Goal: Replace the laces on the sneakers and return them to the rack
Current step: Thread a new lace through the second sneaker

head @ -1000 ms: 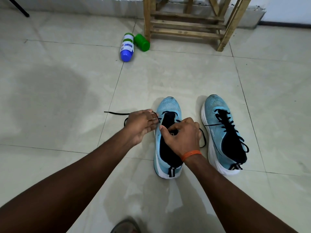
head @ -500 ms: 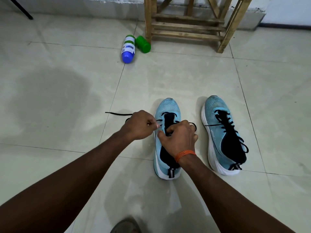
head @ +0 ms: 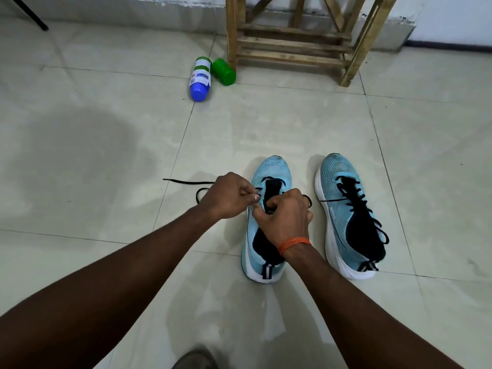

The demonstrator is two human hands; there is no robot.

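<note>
Two light blue sneakers stand side by side on the tiled floor, toes away from me. The left sneaker [head: 274, 171] has only its front eyelets threaded with a black lace [head: 186, 181], whose loose end trails left across the floor. My left hand [head: 226, 195] pinches that lace beside the shoe's left edge. My right hand [head: 286, 214], with an orange thread at the wrist, grips the shoe's tongue and lace area and hides the middle eyelets. The right sneaker [head: 335, 177] is fully laced in black. The wooden rack [head: 292, 43] stands at the back.
A blue and white bottle [head: 200, 79] and a green container [head: 224, 71] lie on the floor by the rack's left leg. A dark damp patch [head: 80, 155] covers the tiles to the left. A foot's toe [head: 194, 359] shows at the bottom edge.
Both hands have shifted slightly closer together over the left sneaker's eyelets, with the left hand's fingers now curled tighter on the lace. The sneakers have not moved.
</note>
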